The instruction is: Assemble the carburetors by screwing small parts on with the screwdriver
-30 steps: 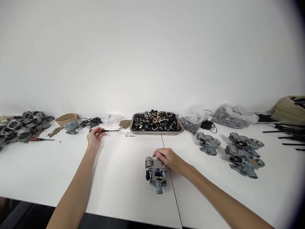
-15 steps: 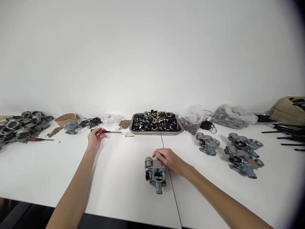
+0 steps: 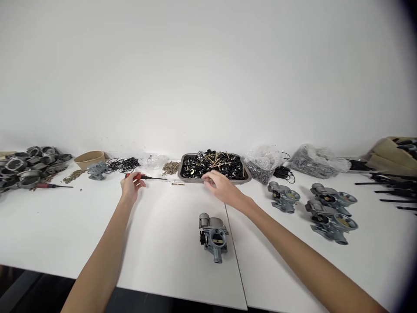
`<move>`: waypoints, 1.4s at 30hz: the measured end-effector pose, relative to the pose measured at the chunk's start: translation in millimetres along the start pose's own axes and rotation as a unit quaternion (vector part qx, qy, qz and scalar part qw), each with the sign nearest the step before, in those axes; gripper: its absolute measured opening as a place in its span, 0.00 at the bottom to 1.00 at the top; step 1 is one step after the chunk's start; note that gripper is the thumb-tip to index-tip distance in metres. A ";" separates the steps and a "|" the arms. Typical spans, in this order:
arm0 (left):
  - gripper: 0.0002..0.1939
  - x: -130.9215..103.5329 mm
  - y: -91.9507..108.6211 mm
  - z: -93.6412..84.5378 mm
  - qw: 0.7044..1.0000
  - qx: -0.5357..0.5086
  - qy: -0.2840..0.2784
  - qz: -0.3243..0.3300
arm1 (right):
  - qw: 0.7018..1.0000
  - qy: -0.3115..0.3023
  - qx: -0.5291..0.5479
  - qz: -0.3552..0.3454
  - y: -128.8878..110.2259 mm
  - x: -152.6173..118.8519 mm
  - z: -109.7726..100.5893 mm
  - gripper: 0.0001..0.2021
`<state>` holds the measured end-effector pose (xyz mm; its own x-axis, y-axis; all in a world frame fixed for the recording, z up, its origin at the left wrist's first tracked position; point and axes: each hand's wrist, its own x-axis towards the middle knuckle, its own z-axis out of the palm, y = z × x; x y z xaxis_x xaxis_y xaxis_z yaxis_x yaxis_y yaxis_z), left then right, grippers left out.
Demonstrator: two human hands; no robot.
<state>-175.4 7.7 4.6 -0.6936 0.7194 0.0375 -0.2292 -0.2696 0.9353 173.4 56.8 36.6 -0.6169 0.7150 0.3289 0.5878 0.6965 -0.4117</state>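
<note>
My left hand [image 3: 132, 187] has its fingers closed round the red handle of a screwdriver [image 3: 153, 178], whose dark shaft points right. My right hand [image 3: 220, 187] is at the front edge of a metal tray [image 3: 215, 181], thumb and fingers slightly apart, with nothing visible in them. Small black and brass-coloured parts [image 3: 213, 165] fill the tray. On the table below my right hand stands a grey carburetor [image 3: 215, 239], touched by neither hand. Between my hands lie thin brass-coloured pieces [image 3: 177, 184], near a heap of small brass parts [image 3: 171, 167].
Several more carburetors [image 3: 334, 221] stand at right, before plastic bags of small parts [image 3: 262, 165] and black rods [image 3: 397, 191]. At left are grey metal castings [image 3: 29, 167], a second red screwdriver [image 3: 48, 185], a tan bowl [image 3: 89, 161] and black rubber rings [image 3: 122, 165].
My right hand has left the carburetor and moved up and slightly left to the tray's front edge. My left hand stays at the screwdriver.
</note>
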 end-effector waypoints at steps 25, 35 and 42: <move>0.06 2.6 -2.0 -0.4 0.999 -0.013 0.016 -0.031 | 0.993 -0.013 0.108 0.044 -2.9 56.4 -2.1 0.08; 0.05 2.9 -0.4 1.5 0.999 0.004 0.016 -0.032 | 0.940 -0.163 0.288 0.089 -46.6 -78.2 -48.1 0.06; 0.06 1.1 1.7 0.4 0.999 0.006 0.006 -0.037 | 0.944 -0.161 0.271 0.096 -52.5 -96.9 -41.6 0.05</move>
<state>-176.3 8.3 6.3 -0.6832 0.7293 -0.0372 -0.2721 -0.2070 0.9397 224.1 -46.6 61.7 -0.7049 0.7084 -0.0361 0.4043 0.3594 -0.8410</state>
